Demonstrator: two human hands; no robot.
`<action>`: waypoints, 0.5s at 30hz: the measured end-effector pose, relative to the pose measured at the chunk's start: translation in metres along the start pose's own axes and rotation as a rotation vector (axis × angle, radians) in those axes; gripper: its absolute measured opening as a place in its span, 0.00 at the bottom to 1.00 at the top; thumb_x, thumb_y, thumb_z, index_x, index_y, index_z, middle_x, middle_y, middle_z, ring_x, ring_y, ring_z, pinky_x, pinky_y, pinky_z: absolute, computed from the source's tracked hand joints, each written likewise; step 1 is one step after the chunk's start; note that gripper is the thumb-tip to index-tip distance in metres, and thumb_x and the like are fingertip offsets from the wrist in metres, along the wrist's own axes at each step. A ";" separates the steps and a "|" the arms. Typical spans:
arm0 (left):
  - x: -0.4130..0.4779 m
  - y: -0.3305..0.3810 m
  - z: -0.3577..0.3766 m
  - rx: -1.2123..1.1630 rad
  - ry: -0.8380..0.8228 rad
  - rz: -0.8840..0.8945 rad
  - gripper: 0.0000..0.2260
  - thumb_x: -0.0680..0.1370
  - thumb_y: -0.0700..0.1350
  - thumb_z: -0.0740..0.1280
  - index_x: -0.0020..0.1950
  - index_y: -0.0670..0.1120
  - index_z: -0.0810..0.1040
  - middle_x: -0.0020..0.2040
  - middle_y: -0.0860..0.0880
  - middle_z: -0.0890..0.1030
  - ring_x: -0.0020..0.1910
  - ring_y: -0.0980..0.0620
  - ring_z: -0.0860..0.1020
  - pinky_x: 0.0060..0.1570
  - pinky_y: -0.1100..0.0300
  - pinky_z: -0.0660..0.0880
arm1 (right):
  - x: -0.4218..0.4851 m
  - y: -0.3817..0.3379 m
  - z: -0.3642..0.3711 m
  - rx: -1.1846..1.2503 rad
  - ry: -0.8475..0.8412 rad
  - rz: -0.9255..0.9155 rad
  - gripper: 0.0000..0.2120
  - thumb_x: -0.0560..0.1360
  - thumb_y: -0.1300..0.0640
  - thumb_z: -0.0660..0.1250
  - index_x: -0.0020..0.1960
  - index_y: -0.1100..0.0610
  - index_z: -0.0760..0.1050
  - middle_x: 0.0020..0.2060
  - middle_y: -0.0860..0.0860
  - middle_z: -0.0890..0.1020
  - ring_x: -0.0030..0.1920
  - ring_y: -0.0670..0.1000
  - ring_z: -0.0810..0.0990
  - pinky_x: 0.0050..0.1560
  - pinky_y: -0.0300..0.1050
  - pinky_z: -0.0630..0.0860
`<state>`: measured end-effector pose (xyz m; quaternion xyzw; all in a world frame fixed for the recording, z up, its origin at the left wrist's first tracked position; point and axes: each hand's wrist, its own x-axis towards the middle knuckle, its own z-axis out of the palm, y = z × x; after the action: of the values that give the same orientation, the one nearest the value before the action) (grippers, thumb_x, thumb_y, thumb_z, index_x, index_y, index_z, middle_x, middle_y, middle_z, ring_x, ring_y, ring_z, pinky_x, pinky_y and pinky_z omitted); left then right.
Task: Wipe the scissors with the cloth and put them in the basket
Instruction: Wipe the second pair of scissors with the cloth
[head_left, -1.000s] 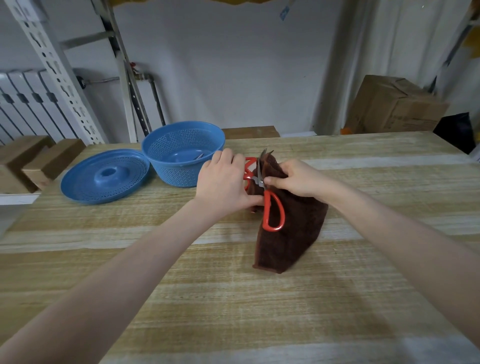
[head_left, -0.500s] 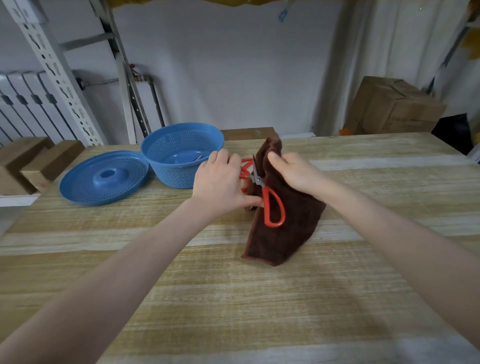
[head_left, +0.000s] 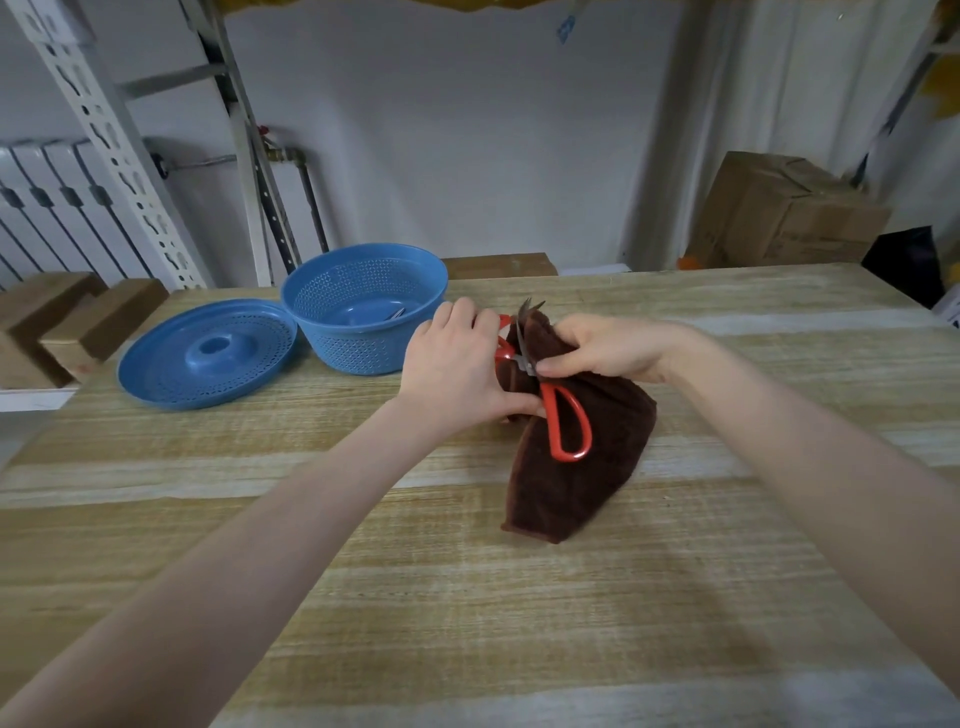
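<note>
Red-handled scissors (head_left: 569, 426) stand blades-up over the wooden table, their grey tips poking out above a dark brown cloth (head_left: 576, 467). My left hand (head_left: 457, 371) grips one red handle loop; the other loop hangs free in front of the cloth. My right hand (head_left: 608, 351) pinches the cloth around the blades near the pivot. The cloth hangs down with its lower edge on the table. A blue perforated basket (head_left: 363, 306) sits just left of my left hand, with some metal item lying inside it.
A blue perforated lid (head_left: 208, 353) lies on the table (head_left: 467, 597) left of the basket. Wooden blocks (head_left: 78, 317) sit off the table's left edge. A cardboard box (head_left: 784, 213) stands behind the far right edge, with a metal rack and radiator at the back left.
My right hand slid the cloth up the blades to cover their tips, then back down toward the pivot, so the tips show again. My left hand kept its grip on the handle.
</note>
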<state>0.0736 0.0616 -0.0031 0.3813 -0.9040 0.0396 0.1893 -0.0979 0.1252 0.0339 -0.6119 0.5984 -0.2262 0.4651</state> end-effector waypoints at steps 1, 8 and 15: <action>0.001 0.001 -0.001 0.003 0.013 0.002 0.41 0.57 0.74 0.70 0.57 0.44 0.72 0.55 0.47 0.73 0.57 0.46 0.71 0.55 0.53 0.69 | 0.002 0.001 0.002 -0.022 0.068 -0.039 0.07 0.79 0.65 0.63 0.46 0.55 0.76 0.38 0.44 0.84 0.38 0.38 0.82 0.42 0.30 0.76; 0.000 0.001 0.005 0.037 -0.014 0.009 0.39 0.60 0.70 0.72 0.59 0.44 0.72 0.56 0.47 0.72 0.58 0.46 0.70 0.55 0.54 0.68 | 0.017 0.019 0.019 -0.034 0.291 -0.011 0.05 0.75 0.56 0.71 0.41 0.50 0.78 0.33 0.41 0.82 0.36 0.39 0.79 0.42 0.32 0.73; -0.003 -0.003 0.012 -0.066 -0.051 -0.068 0.41 0.57 0.74 0.70 0.57 0.44 0.72 0.54 0.48 0.73 0.57 0.47 0.72 0.53 0.52 0.71 | 0.023 0.011 0.024 -0.352 0.497 -0.035 0.15 0.79 0.50 0.65 0.34 0.51 0.72 0.31 0.46 0.76 0.33 0.43 0.74 0.31 0.33 0.67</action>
<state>0.0738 0.0583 -0.0155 0.4063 -0.8958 -0.0065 0.1802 -0.0797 0.1127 0.0070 -0.6190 0.7134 -0.2699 0.1873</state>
